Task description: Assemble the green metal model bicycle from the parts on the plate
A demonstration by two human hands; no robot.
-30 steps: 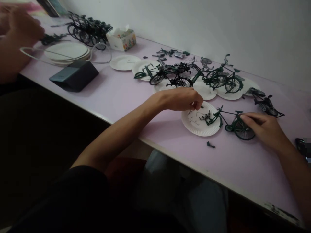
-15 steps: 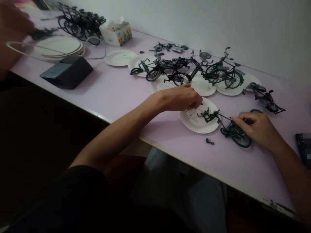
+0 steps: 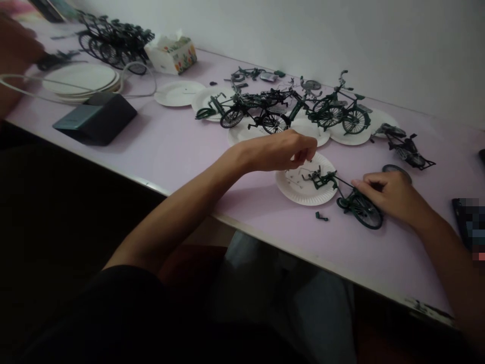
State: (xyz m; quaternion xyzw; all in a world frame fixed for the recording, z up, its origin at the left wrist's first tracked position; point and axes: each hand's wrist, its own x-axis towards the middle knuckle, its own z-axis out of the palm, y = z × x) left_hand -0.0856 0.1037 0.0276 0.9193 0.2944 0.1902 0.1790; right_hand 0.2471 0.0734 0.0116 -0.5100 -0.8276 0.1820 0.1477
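Seemingly an assembly workroom: the long table (image 3: 178, 136) bears model bicycles (image 3: 366, 210), paper plates (image 3: 310, 199) and loose parts (image 3: 319, 216).

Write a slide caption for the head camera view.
Right hand holding a dark green miniature bicycle, left hand near the rim of a round, white, fluted paper plate bearing small parts.

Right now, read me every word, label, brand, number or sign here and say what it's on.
Nothing is readable.
Dark green model bicycle at the right hand: no legible lettering.
Black wedge-shaped block: any marking is too blurred.
White tissue box with floral print: no legible words.
Dark flat device, right edge: partly pixelated, unreadable.
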